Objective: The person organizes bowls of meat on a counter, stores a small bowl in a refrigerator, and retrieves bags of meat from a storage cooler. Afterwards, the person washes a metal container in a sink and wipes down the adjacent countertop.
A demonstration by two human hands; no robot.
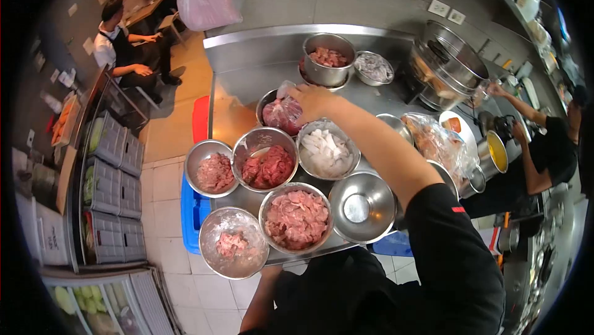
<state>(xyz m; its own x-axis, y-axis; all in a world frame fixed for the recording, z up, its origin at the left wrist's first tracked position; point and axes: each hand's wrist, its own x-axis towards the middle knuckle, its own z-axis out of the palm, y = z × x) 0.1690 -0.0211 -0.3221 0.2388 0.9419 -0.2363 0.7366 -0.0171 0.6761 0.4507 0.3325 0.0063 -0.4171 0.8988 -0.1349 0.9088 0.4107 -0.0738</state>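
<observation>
My right hand reaches across the table and grips the top of a clear plastic bag of red meat, its fingers closed at the gathered plastic. The bag sits in a metal bowl at the back left. My left hand hangs low by the table's front edge, near a bowl with a little minced meat; its fingers are hidden. Around the bag stand bowls of dark red meat, white strips, and minced meat. Closer to me are a bowl of pale pink sliced meat and an empty steel bowl.
At the back stand a deep pot of meat, a bowl of greyish pieces and a large steel steamer. A plastic-wrapped bundle lies right. One person works at right; another sits at left.
</observation>
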